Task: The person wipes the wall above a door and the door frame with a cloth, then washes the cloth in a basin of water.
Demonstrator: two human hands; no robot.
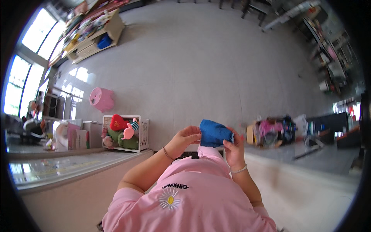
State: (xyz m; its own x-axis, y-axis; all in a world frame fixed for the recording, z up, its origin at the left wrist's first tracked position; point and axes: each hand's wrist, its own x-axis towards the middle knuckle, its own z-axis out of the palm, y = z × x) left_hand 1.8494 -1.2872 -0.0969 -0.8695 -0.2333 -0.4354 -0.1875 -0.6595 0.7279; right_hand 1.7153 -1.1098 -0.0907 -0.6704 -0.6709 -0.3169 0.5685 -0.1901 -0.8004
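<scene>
A blue piece of cloth or small cloth pouch (215,134) is held up before my waist, between my two hands. My left hand (185,138) grips its left edge between thumb and fingers. At its right end, where the edge looks gathered or frayed, my right hand (234,147) pinches it with the thumb in front. The fingers behind the cloth are partly hidden. Whether the cloth is folded or sewn as a pouch, I cannot tell.
A white plastic basket (144,134) of plush toys stands at the left, beyond it a pink stool (102,99). A wooden cabinet (114,27) is at the upper left. Several bagged items (271,130) lie at the right. Grey tiled floor (174,72) stretches ahead.
</scene>
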